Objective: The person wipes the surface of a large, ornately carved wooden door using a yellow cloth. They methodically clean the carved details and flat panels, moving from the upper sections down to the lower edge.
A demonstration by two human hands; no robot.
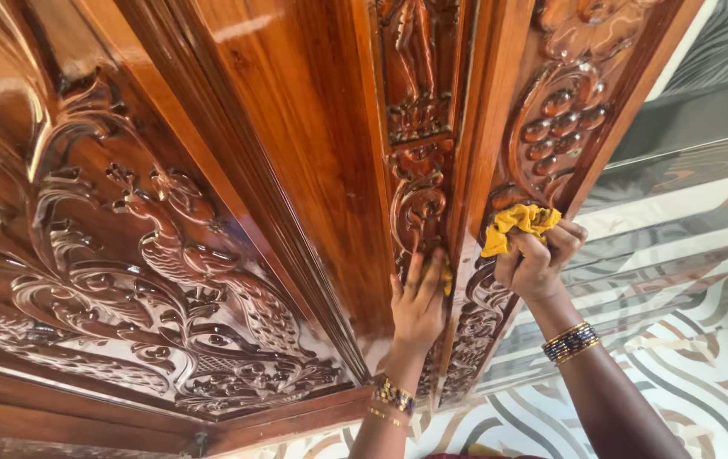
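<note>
Glossy brown woodwork filled most of the view: a carved door [237, 170] seen at a steep slant, its varnish catching pale highlights. At far left, a large relief panel [118, 280] showed a peacock among curling leaves and scrollwork, framed below by plain moulded rails. Moving right, a smooth, flat board [313, 144] ran diagonally between ridged mouldings and bore no carving. Next came a narrow carved strip [419, 153], with leafy scrolls descending toward the left hand [419, 302]. That hand lay flat against the strip, fingers extended upward and together, palm pressed to the wood; a small patch of yellow showed at its right edge, though what it belonged to could not be told. Its grip was therefore open and flat, closed on nothing visible. Beaded bangles [392, 398] circled the left wrist. Farther right, a second carved band [555, 119] displayed a cluster of rounded, grape-like bosses above more scrollwork. The right hand [538, 259] was curled into a fist just below that cluster, its grip holding a crumpled yellow cloth [519, 223], which bulged above the knuckles and touched the carving. Striped bangles [569, 342] sat on the right wrist. At far right and along the bottom, a patterned floor [704, 357] of grey, white and brown swirling tiles appeared beyond the door's edge.
</note>
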